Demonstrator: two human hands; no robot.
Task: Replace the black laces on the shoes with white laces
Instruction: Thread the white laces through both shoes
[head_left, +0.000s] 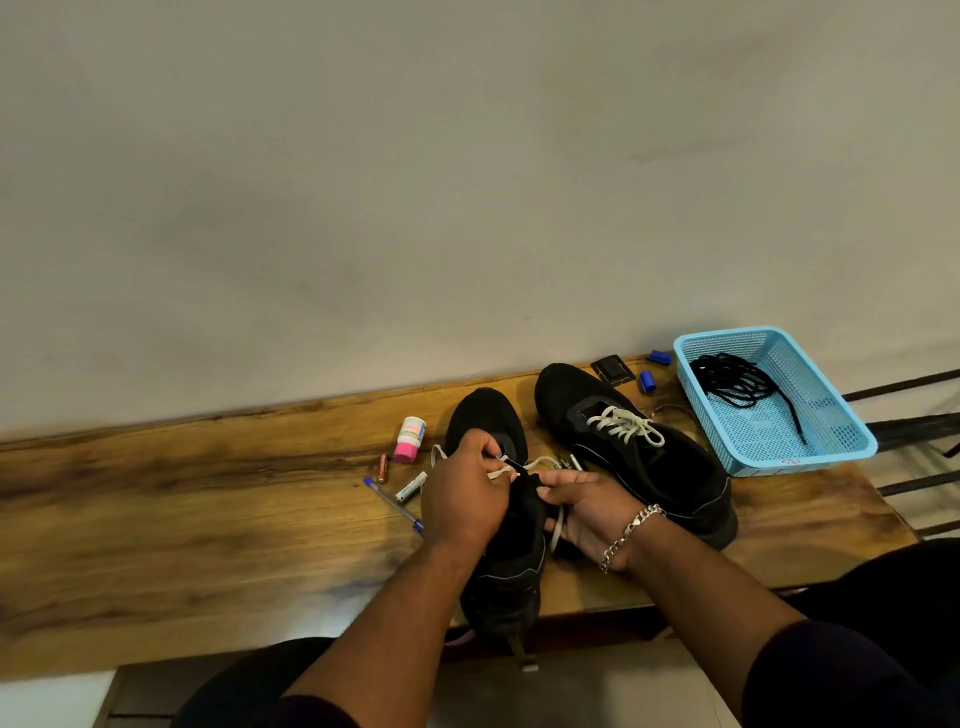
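Observation:
Two black shoes stand on a wooden table (208, 499). The right shoe (654, 457) is laced with a white lace (626, 423). The left shoe (498, 545) sits in front of me, partly hidden by my hands. My left hand (462, 493) pinches a white lace (540, 463) over the shoe's eyelets. My right hand (587, 512), with a silver bracelet on its wrist, grips the shoe's right side and the lace beside it. Black laces (743, 382) lie in a blue basket (841, 447) at the right.
Left of the shoes lie a pink and white bottle (410, 439), batteries (410, 486) and a blue pen (392, 504). Two blue caps (647, 381) and a small black item (613, 370) sit behind the shoes. A wall rises behind the table.

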